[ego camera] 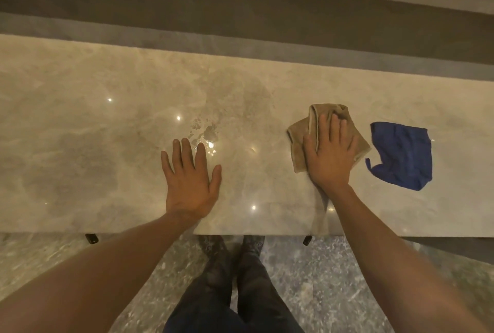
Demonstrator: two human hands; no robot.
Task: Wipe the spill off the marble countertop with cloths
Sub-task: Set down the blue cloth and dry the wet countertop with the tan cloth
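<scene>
A wet patch of spill [207, 132] glistens on the beige marble countertop [80, 124], just beyond the fingertips of my left hand [191, 180], which lies flat and open on the stone with nothing in it. My right hand [330, 153] presses flat on a crumpled tan cloth [298, 145], fingers spread over it, well right of the spill. A blue cloth [403, 156] lies loose on the counter, right of the tan one and not touched by either hand.
The counter's near edge [240, 233] runs just above my legs and shoes [232, 247] on a speckled floor. Behind the counter lies a dark recessed strip [240, 19], then another pale ledge at the top right.
</scene>
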